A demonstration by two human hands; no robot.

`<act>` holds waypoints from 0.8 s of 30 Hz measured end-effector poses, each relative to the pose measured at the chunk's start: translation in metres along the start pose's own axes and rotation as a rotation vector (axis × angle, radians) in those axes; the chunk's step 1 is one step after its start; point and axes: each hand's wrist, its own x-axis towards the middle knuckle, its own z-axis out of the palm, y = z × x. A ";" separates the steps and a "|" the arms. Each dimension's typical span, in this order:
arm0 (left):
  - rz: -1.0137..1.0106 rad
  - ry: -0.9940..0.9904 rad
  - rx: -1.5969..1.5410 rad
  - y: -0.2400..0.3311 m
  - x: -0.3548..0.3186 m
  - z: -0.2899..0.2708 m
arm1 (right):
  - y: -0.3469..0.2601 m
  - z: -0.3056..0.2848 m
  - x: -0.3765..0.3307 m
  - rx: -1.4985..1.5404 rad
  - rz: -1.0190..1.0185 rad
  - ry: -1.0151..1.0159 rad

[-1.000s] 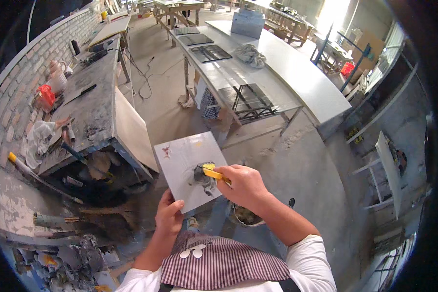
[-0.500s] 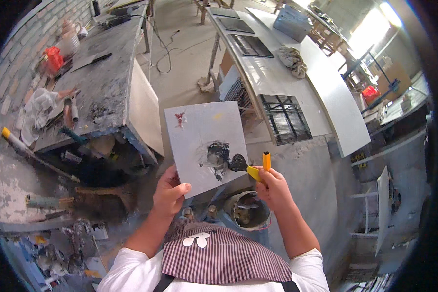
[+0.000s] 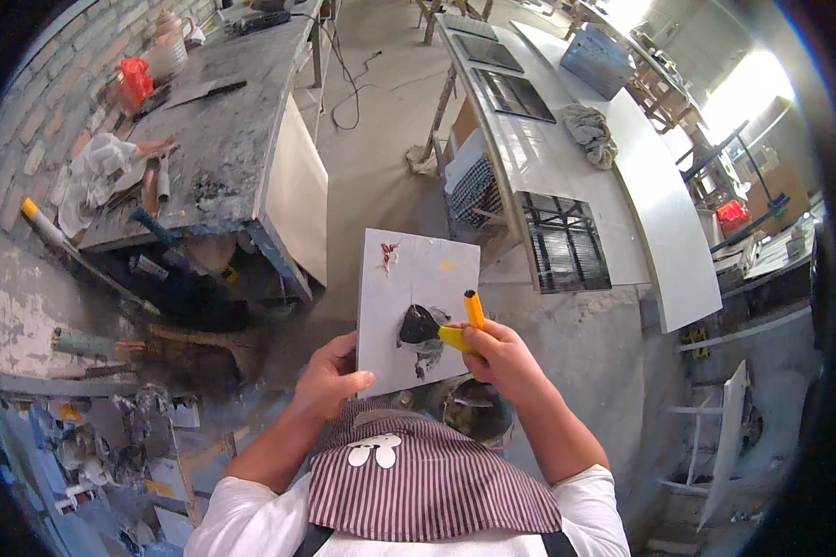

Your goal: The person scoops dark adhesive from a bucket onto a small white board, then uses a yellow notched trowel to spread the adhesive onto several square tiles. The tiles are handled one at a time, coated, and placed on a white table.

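Observation:
My left hand [image 3: 333, 376] grips the lower left edge of a flat pale board [image 3: 384, 325], thumb on its face, fingers behind. My right hand [image 3: 497, 355] is closed round the yellow handle of a putty knife [image 3: 422, 325] whose blade is coated in black paste. The blade lies over a black smear [image 3: 427, 357] on the board. An orange stick-like piece [image 3: 474, 310] with a dark end sticks up from the same hand; whether it belongs to the knife I cannot tell. Small red and yellow marks show near the board's top.
Below the board stands a bucket [image 3: 478, 408], partly hidden. A stained workbench [image 3: 241, 121] with rags and tools is on the left. At the right, a long table [image 3: 567, 167] bears dark gridded panels [image 3: 567, 241], a crumpled cloth [image 3: 590, 135] and a grey-blue box [image 3: 597, 60].
The putty knife has moved left across the board onto the black smear, its blade now covering much of it. The board sits slightly lower and further right in view, and is turned a little.

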 end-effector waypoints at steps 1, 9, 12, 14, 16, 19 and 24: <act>0.006 0.031 -0.044 -0.004 0.000 -0.002 | -0.003 0.003 -0.001 0.002 -0.047 0.007; 0.119 0.169 -0.205 -0.008 -0.002 -0.002 | 0.011 0.021 -0.018 -1.097 -0.753 0.216; 0.183 0.197 -0.229 -0.009 -0.004 -0.003 | -0.003 0.027 -0.026 -1.160 -0.760 0.198; 0.187 0.207 -0.238 -0.008 -0.006 -0.005 | -0.017 0.030 -0.018 -1.107 -0.835 0.263; 0.175 0.208 -0.240 -0.008 -0.008 -0.001 | -0.013 0.038 -0.012 -1.163 -0.759 0.243; 0.190 0.223 -0.211 -0.010 -0.009 -0.002 | -0.008 0.037 -0.021 -1.270 -0.729 0.110; 0.224 0.293 -0.220 -0.015 -0.009 -0.003 | -0.011 0.046 0.009 -1.409 -0.679 0.128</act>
